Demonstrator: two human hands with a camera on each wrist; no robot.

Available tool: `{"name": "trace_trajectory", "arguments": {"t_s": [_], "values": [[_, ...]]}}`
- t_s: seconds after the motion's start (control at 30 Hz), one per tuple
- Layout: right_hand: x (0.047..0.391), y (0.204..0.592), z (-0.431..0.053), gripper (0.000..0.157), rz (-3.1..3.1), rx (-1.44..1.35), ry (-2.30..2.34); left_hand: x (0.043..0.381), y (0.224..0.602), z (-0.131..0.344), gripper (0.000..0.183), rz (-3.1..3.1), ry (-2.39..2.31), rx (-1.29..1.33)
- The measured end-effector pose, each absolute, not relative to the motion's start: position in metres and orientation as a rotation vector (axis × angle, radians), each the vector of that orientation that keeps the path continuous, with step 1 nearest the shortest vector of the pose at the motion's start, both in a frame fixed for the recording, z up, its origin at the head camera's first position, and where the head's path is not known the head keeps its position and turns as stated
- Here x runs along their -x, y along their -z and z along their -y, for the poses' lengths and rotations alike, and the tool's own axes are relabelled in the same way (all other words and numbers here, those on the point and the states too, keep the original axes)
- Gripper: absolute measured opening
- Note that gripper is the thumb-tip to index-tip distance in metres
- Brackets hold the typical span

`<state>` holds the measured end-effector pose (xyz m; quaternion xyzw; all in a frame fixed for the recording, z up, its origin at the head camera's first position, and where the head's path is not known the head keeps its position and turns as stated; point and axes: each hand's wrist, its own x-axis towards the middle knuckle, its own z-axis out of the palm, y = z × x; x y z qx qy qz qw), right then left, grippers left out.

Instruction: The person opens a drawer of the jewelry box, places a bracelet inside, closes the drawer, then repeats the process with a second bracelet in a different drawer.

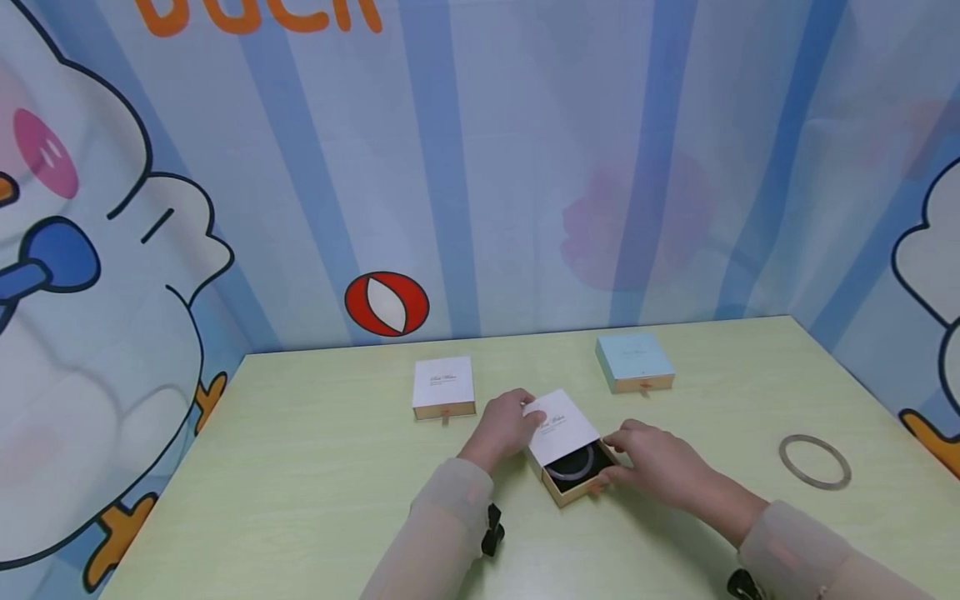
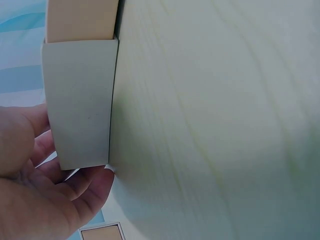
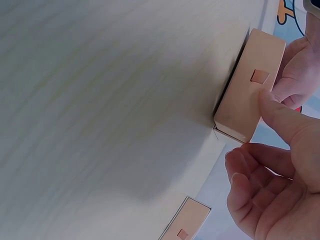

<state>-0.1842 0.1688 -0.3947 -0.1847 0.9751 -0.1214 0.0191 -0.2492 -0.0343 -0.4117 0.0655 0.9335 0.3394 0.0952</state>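
Note:
A white sliding gift box sits tilted at the table's front middle, its white sleeve (image 1: 558, 427) partly off its tan drawer (image 1: 576, 493). Inside, on black lining, lies a greyish bangle (image 1: 573, 478), half covered by the sleeve. My left hand (image 1: 504, 429) grips the sleeve from its far left end, thumb on top; in the left wrist view the fingers curl round its end. With my right hand (image 1: 656, 462) I pinch the drawer's near right corner. In the right wrist view the thumb presses the drawer front beside a small ribbon tab (image 3: 259, 76).
Behind to the left stands another white box (image 1: 443, 385), shut. A light blue box (image 1: 635, 360) sits at the back right. On the table's right side lies a loose greyish bangle (image 1: 784, 457). A printed cloth backdrop (image 1: 517, 167) rises behind the table (image 1: 322, 467).

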Motion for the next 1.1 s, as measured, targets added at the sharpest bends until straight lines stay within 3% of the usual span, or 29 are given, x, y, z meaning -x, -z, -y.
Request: {"name": "trace_trajectory", "arguments": {"t_s": [1.1], "values": [[0.195,0.398,-0.164,0.053,-3.013,0.568,0.392,0.249,0.411,0.035,0.036,-2.775,-1.001,-0.201]]}}
